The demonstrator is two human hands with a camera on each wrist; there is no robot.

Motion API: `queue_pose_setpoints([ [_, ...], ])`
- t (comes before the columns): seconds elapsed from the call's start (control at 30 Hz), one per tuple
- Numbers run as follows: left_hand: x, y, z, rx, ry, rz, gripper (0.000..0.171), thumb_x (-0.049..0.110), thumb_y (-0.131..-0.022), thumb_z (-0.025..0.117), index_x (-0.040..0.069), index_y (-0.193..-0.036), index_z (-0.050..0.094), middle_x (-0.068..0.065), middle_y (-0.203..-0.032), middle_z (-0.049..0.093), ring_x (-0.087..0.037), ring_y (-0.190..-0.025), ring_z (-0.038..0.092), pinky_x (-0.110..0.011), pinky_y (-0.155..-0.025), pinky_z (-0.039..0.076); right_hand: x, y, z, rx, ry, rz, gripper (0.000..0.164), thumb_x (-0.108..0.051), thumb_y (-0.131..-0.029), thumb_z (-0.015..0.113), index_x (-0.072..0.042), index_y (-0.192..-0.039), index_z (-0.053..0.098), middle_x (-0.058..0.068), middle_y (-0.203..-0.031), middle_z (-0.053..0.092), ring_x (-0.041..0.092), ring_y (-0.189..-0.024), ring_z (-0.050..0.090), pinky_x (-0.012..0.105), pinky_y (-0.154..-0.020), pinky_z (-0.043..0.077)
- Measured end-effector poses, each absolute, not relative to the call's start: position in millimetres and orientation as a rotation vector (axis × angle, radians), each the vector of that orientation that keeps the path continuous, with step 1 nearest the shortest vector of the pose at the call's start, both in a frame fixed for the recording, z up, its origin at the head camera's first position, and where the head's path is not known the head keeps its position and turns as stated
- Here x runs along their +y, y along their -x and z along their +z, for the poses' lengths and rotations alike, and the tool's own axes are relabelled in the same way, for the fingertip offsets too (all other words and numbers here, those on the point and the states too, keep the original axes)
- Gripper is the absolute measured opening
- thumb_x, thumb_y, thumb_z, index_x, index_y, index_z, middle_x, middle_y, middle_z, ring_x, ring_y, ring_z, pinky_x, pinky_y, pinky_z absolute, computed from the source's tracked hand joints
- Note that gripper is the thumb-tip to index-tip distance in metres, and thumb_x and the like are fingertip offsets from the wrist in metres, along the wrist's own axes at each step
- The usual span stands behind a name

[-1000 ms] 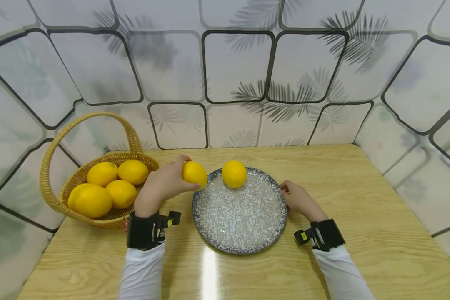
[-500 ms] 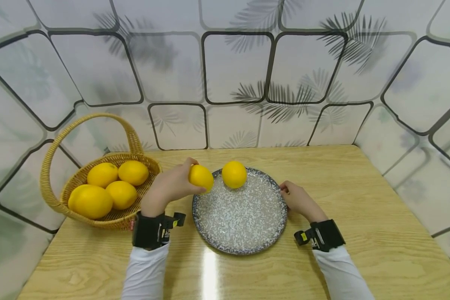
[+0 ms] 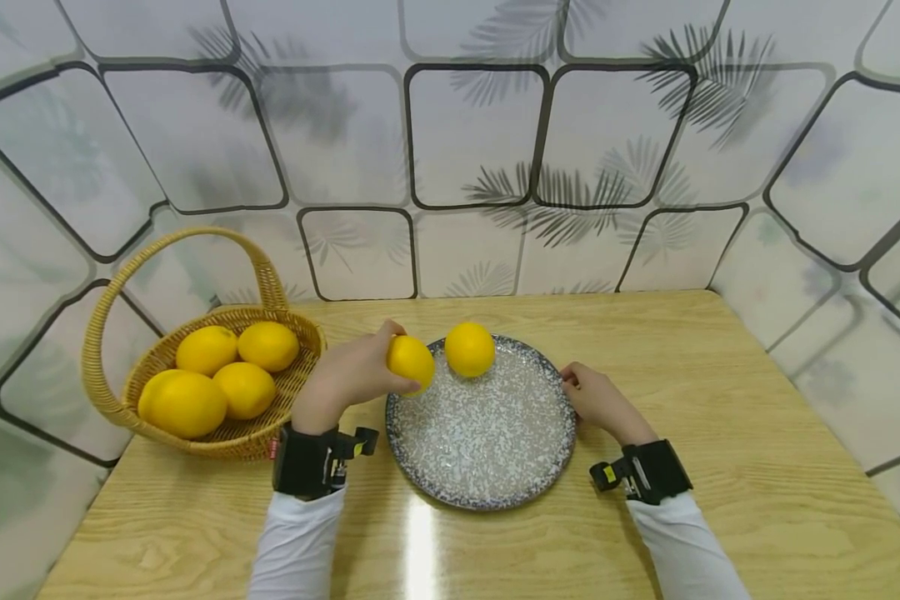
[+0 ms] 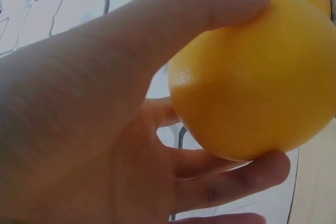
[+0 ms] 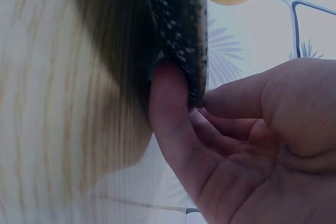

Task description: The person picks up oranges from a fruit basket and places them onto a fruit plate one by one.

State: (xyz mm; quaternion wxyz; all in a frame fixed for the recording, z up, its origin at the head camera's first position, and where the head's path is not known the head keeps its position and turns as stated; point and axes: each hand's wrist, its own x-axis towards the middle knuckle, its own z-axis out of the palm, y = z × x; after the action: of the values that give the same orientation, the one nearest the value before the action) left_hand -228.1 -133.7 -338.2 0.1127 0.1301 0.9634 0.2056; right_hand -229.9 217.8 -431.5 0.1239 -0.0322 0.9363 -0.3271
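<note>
My left hand (image 3: 354, 372) grips a yellow lemon (image 3: 411, 365) between thumb and fingers, over the left rim of a round grey speckled plate (image 3: 487, 442). In the left wrist view the thumb lies across the top of this lemon (image 4: 257, 77) and the fingers curl beneath it. A second lemon (image 3: 469, 350) rests at the plate's back edge. At the plate's right side my right hand (image 3: 598, 402) pinches the dark rim. The right wrist view shows one finger under the rim (image 5: 181, 30) and the thumb at its upper face.
On the left stands a wicker basket (image 3: 105, 325) with a tall arched handle, holding several lemons (image 3: 243, 390). All of it is on a light wooden table (image 3: 742, 400), with patterned walls behind and at both sides.
My left hand has carried its lemon right and slightly toward me, from beside the plate to over its left rim. The right hand and the plate have stayed put.
</note>
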Motion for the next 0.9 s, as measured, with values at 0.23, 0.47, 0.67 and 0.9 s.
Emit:
queue_pose_setpoints([
  [0.23, -128, 229, -340, 2.816, -0.404, 0.601, 0.080, 0.047, -0.081, 0.080, 0.014, -0.145, 0.044, -0.012, -0.115, 0.071, -0.023, -0.090, 0.065, -0.036, -0.074, 0.049, 218, 230, -430, 2.726, 0.089, -0.955, 0.033, -0.011, -0.107, 0.042, 0.008, -0.132, 0.052, 0.027, -0.118, 0.063, 0.026, -0.088, 0.061, 0.032, -0.065, 0.050],
  [0.47, -126, 229, -343, 2.783, -0.399, 0.593, 0.084, 0.047, -0.081, 0.079, 0.014, -0.149, 0.042, -0.011, -0.117, 0.070, -0.022, -0.091, 0.064, -0.037, -0.076, 0.050, 218, 230, -430, 2.714, 0.082, -0.968, 0.033, -0.011, -0.107, 0.042, 0.007, -0.133, 0.052, 0.027, -0.119, 0.063, 0.026, -0.090, 0.062, 0.032, -0.067, 0.051],
  [0.67, -125, 230, -346, 2.743, -0.396, 0.582, 0.084, 0.046, -0.081, 0.079, 0.014, -0.149, 0.042, -0.011, -0.116, 0.070, -0.021, -0.089, 0.063, -0.034, -0.073, 0.047, 217, 230, -430, 2.718, 0.078, -0.967, 0.033, -0.011, -0.107, 0.043, 0.007, -0.132, 0.053, 0.028, -0.120, 0.063, 0.027, -0.089, 0.063, 0.031, -0.066, 0.051],
  [0.9, -121, 232, -351, 2.713, -0.382, 0.544, 0.077, 0.045, -0.082, 0.079, 0.016, -0.144, 0.045, -0.010, -0.114, 0.069, -0.022, -0.088, 0.062, -0.035, -0.073, 0.047, 217, 229, -431, 2.712, 0.081, -0.969, 0.033, -0.012, -0.108, 0.042, 0.007, -0.133, 0.052, 0.027, -0.121, 0.063, 0.027, -0.090, 0.063, 0.031, -0.067, 0.051],
])
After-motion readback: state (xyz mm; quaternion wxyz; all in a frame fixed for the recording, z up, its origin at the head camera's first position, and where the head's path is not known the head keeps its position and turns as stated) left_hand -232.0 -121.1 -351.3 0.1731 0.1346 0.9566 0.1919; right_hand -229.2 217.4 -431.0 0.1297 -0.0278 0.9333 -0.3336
